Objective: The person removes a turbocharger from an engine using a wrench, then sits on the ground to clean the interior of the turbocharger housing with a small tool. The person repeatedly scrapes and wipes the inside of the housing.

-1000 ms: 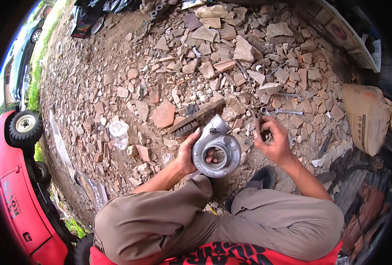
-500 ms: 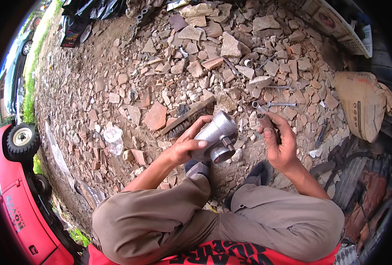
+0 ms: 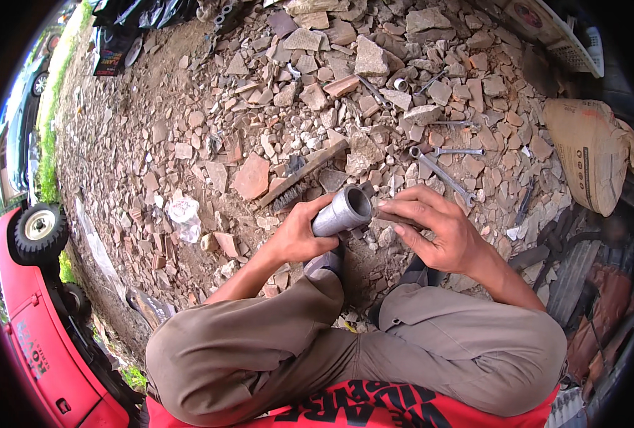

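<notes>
My left hand (image 3: pixel 299 235) is closed on a silver metal turbine housing (image 3: pixel 331 217), whose round open neck faces up and to the right. Just right of it, my right hand (image 3: pixel 438 228) holds a small, dark brownish elongated metal piece (image 3: pixel 392 217) between fingers and thumb, close to the housing; the piece is mostly hidden by the fingers. A wooden wire brush (image 3: pixel 288 185) lies on the rubble beyond my left hand. Beyond my right hand lie a long wrench (image 3: pixel 442 178) and smaller wrenches (image 3: pixel 459 151).
Broken tile and stone rubble (image 3: pixel 249 178) covers the ground. A torn paper sack (image 3: pixel 577 157) and dark hoses (image 3: pixel 549 242) lie right; a white crate (image 3: pixel 559 39) is top right. A red vehicle (image 3: pixel 46 335) stands left, black bags (image 3: pixel 117 28) top left. My bent legs (image 3: pixel 459 342) are below.
The housing has been turned from its round face to its tubular neck in my left hand. My right hand has moved in toward it, its fingers now lying flatter over the small piece.
</notes>
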A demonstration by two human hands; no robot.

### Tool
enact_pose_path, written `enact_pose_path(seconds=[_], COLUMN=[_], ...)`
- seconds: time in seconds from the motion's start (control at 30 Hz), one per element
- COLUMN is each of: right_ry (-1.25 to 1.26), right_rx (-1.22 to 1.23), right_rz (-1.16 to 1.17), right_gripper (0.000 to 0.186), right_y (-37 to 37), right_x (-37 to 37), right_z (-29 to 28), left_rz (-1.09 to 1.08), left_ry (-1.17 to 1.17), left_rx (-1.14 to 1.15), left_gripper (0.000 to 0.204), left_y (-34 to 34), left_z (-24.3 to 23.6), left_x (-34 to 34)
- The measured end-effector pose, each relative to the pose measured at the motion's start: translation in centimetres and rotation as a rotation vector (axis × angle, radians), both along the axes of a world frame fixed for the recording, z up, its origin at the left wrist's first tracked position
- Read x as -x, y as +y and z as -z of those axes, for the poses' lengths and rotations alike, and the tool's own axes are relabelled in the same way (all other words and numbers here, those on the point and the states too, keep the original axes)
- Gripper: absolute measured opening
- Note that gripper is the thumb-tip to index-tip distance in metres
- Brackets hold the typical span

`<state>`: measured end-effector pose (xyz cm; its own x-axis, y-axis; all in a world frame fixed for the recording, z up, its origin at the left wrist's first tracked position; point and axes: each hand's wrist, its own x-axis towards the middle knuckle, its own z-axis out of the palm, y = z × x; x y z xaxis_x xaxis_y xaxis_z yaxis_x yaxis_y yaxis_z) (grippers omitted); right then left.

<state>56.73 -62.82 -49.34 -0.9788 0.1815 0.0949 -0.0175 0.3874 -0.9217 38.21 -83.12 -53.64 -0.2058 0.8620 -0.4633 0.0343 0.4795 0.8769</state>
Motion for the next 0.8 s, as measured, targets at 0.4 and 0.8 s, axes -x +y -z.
enact_pose_path(seconds=[0.4, 0.8], right_ry=[0.197, -0.124], right_rx=[-0.540, 0.159], right_rz=[-0.165, -0.386], right_gripper=[0.036, 0.032], right_y=[-0.1, 1.2], right_x=[-0.3, 0.1], right_z=[0.9, 0.6], left_rz=[0.232, 0.380], left_ry=[-0.103, -0.207], left_rx=[-0.015, 0.047], left_gripper=[0.059, 0.056], left_y=[-0.1, -0.7], left_z=[-1.0, -0.5], left_x=[0.3, 0.8])
